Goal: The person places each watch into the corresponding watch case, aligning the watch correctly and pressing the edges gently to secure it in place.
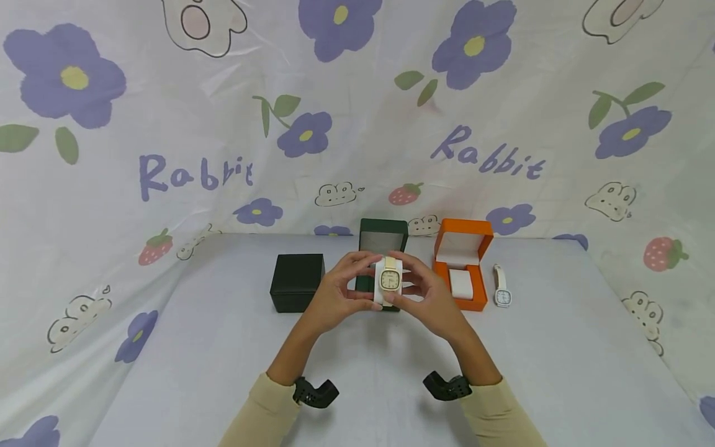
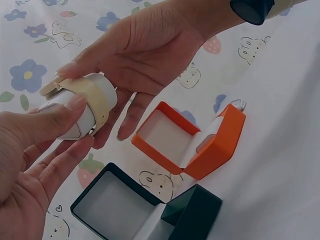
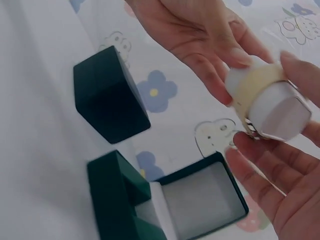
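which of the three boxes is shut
The leftmost, dark box, lid down; the green box and the orange box both have raised lids.

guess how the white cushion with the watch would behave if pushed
Rounded sides suggest the white cushion could roll. The watch case on one side may make it lopsided, and the cream strap round it could slow rolling.

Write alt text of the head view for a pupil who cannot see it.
A person's left hand and right hand hold a cream-strapped watch wrapped round a white cushion, above a pale table and before an open green box. A closed dark box stands left; to the right are an open orange box with a bare cushion inside, then a second watch.
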The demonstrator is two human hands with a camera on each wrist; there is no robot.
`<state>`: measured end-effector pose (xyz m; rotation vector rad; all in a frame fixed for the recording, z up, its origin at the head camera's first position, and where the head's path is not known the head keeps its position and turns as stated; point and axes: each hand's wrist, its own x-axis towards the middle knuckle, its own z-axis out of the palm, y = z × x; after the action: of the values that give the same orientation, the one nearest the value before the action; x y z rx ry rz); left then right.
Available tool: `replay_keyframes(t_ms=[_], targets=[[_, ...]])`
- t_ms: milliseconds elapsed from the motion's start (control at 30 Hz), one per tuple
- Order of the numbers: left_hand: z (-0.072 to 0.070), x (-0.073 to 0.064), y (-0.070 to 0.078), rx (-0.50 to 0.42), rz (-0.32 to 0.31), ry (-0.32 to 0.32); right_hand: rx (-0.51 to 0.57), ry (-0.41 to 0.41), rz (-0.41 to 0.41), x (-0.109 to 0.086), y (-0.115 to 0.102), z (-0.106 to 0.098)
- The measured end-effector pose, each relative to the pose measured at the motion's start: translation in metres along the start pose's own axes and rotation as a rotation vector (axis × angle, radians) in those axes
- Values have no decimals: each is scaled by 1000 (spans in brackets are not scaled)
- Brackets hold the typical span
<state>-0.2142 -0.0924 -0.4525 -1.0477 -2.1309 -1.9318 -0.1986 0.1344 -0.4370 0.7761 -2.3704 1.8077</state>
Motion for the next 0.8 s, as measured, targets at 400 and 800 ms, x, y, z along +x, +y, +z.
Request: replay_keyframes(t_ms=[400, 800], targets=[[2, -1, 1, 8, -57, 17, -115, -84, -17, -5, -15, -15], [-4, 0, 1, 42, -88, -20, -159, -47, -34, -3, -6, -9]])
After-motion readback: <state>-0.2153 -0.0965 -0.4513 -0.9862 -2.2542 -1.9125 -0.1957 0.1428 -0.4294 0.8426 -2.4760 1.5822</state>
